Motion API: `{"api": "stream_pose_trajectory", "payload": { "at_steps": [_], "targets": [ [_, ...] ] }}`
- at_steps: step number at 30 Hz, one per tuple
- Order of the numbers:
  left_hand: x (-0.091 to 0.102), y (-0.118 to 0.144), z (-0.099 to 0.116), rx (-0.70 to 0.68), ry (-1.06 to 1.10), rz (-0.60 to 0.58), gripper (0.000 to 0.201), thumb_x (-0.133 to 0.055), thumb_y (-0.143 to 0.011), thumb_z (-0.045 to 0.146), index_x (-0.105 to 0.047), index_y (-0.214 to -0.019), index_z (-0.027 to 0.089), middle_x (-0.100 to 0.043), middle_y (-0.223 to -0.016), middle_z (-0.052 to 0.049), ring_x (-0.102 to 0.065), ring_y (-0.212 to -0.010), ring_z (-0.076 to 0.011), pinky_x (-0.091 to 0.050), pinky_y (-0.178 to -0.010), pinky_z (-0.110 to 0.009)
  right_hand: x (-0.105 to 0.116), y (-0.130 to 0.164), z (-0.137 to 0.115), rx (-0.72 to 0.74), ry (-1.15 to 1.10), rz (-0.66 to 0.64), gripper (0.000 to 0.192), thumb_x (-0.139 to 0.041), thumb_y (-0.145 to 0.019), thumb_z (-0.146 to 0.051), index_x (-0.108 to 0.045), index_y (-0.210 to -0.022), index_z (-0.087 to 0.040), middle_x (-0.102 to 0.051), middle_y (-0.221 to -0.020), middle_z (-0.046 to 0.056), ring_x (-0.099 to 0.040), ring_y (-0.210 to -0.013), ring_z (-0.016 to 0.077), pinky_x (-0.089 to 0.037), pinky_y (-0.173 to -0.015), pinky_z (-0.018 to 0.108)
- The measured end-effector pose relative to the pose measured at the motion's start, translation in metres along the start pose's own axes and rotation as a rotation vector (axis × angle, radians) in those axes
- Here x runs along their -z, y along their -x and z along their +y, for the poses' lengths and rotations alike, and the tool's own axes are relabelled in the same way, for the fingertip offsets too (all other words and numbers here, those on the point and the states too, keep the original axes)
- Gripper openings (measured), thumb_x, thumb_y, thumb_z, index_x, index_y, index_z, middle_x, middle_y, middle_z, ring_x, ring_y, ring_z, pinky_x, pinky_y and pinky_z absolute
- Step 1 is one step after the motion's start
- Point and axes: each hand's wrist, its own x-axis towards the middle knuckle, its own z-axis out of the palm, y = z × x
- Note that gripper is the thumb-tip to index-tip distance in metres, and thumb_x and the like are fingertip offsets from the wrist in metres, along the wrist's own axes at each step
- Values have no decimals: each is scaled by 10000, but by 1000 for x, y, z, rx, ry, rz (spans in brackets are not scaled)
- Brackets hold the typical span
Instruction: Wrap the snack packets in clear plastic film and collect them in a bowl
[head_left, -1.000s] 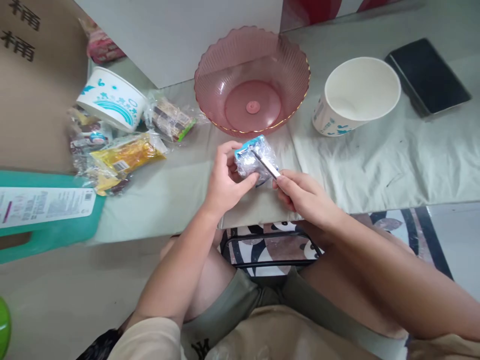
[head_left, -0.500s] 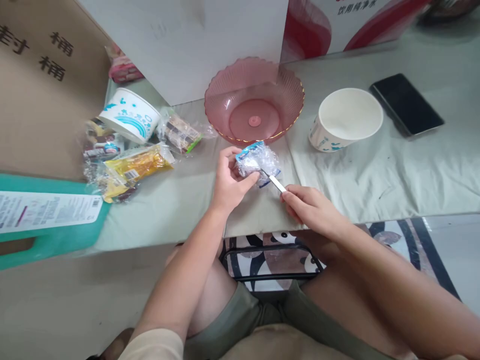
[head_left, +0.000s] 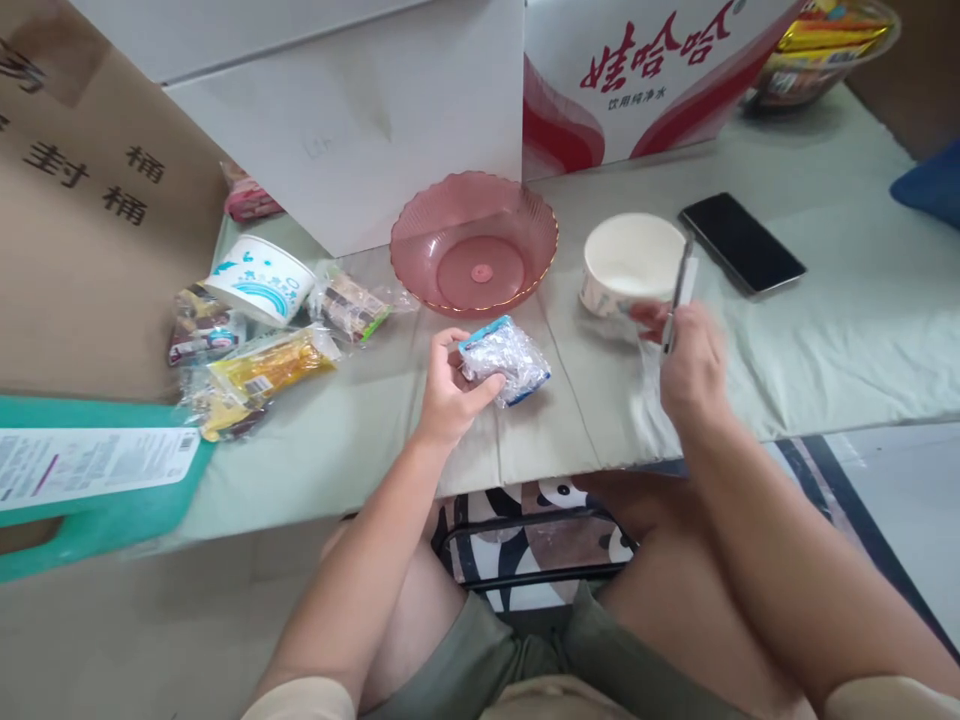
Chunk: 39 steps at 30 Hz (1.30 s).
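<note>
My left hand (head_left: 450, 385) grips a crinkly clear snack packet with a blue edge (head_left: 504, 358), held just above the pale green tablecloth (head_left: 810, 340). My right hand (head_left: 690, 365) is raised to the right, beside a white paper bowl (head_left: 628, 262), and holds a thin white blade-like tool (head_left: 681, 285) pointing upward. A pink ribbed plastic bowl (head_left: 474, 240) stands empty behind the packet.
Several wrapped snacks (head_left: 259, 368) and a second paper bowl (head_left: 259, 278) lie at the left. A black phone (head_left: 741, 243) rests at the right. A white carton (head_left: 330, 120), a red-printed carton (head_left: 637, 70) and a brown carton (head_left: 82, 230) stand behind. A teal item (head_left: 97, 480) lies at the left edge.
My right hand pulled the tool away from the packet and swung it up to the right, near the white paper bowl. The left hand keeps the packet. The camera tilted up.
</note>
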Motion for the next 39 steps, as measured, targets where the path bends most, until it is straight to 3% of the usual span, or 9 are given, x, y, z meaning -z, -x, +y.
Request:
{"api": "stream_pose_trajectory", "payload": {
  "at_steps": [3, 9, 16, 19, 23, 25, 29, 34, 39],
  "targets": [
    [-2, 0, -1, -4, 1, 13, 732, -929, -566, 361, -424, -1093, 303, -601, -924, 33, -623, -747, -125, -524, -674, -250, 0, 3, 2, 68, 70, -133, 328, -396, -962, -441, -552, -760, -233, -761, -1185, 114, -634, -1286, 291, -433, -1101, 505],
    [1, 2, -4, 27, -34, 8, 654, -868, -609, 271, -416, -1080, 289, -591, -925, 39, -604, -727, -106, -510, -672, -233, -1, 16, 5, 294, 443, -284, 307, -477, -960, -432, -703, -939, -225, -707, -963, 97, -655, -863, 251, -511, -789, 407],
    [4, 7, -3, 78, -85, -81, 640, -870, -597, 305, -422, -1052, 274, -554, -958, 29, -584, -742, -106, -492, -686, -238, -4, 15, 15, 392, 883, -252, 282, -585, -889, -326, -764, -1081, -224, -681, -1014, 133, -629, -930, 322, -478, -800, 469],
    [5, 11, -3, 35, -215, -82, 558, -833, -663, 347, -447, -1057, 267, -568, -989, 4, -605, -781, -136, -501, -700, -268, -6, 21, 10, 501, 788, -207, 305, -585, -891, -314, -737, -1127, -196, -705, -1047, 148, -652, -964, 327, -492, -845, 484],
    [9, 15, -3, -283, -655, 36, 464, -802, -685, 309, -534, -1057, 235, -627, -1221, -98, -620, -1176, -271, -525, -961, -392, -15, 37, 4, 640, 550, -447, 271, -541, -910, -229, -674, -1143, -193, -729, -940, 102, -691, -909, 268, -541, -839, 417],
    [11, 15, -1, -359, -758, 33, 442, -781, -708, 291, -571, -1092, 224, -660, -1268, -109, -623, -1228, -273, -517, -1026, -404, -20, 45, 1, 655, 509, -535, 288, -529, -904, -186, -645, -1167, -207, -743, -995, 101, -701, -963, 272, -552, -870, 421],
    [14, 14, 4, -226, -723, 47, 172, -689, -794, 252, -639, -954, 212, -730, -913, -23, -694, -848, -172, -561, -822, -312, -27, 55, -2, 680, 464, -644, 315, -531, -898, -181, -611, -1200, -225, -745, -1114, 111, -702, -1033, 286, -558, -898, 441],
    [16, 12, 10, 121, -283, 52, 126, -655, -793, 307, -598, -869, 224, -667, -703, 6, -648, -603, -141, -428, -455, -213, -30, 61, -3, 760, 444, -702, 481, -550, -850, -165, -593, -1329, -190, -690, -1338, 146, -638, -1245, 316, -496, -1001, 469],
    [20, 9, 9, 111, -324, 78, 331, -605, -664, 104, -583, -967, 233, -632, -692, 49, -577, -533, -101, -439, -477, -200, -34, 63, -4, 658, 563, -750, 630, -490, -816, -134, -606, -1429, -217, -700, -1050, 104, -626, -997, 290, -448, -877, 457]
  ]
}}
